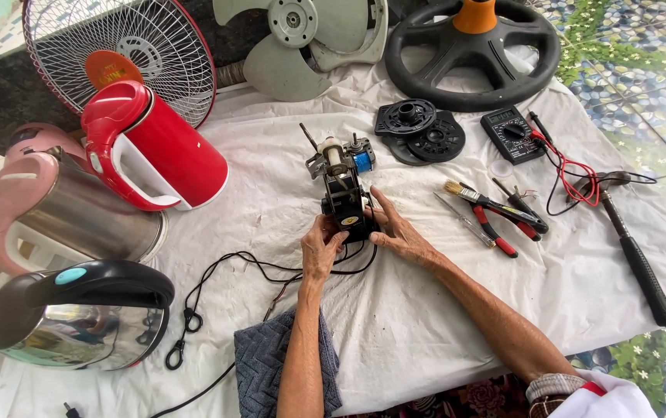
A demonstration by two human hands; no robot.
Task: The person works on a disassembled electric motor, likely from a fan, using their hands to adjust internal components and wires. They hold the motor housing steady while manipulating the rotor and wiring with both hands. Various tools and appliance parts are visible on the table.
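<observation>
A small black fan motor assembly (342, 186), with a shaft and a blue coil at its far end, stands on the white cloth (426, 310). My left hand (320, 248) grips its near left side. My right hand (396, 230) holds its near right side, fingers pressed against the black housing. A black power cord (240, 267) runs from the motor toward the left and loops down off the cloth.
Left: a red kettle (155, 147), a pink-and-steel kettle (62, 213), a black-lidded steel kettle (77, 313). Back: fan guard (120, 54), fan blade (302, 42), black fan base (472, 50). Right: black plastic discs (418, 128), multimeter (512, 133), brush, pliers (495, 224), hammer (635, 248). Grey towel (259, 364) near me.
</observation>
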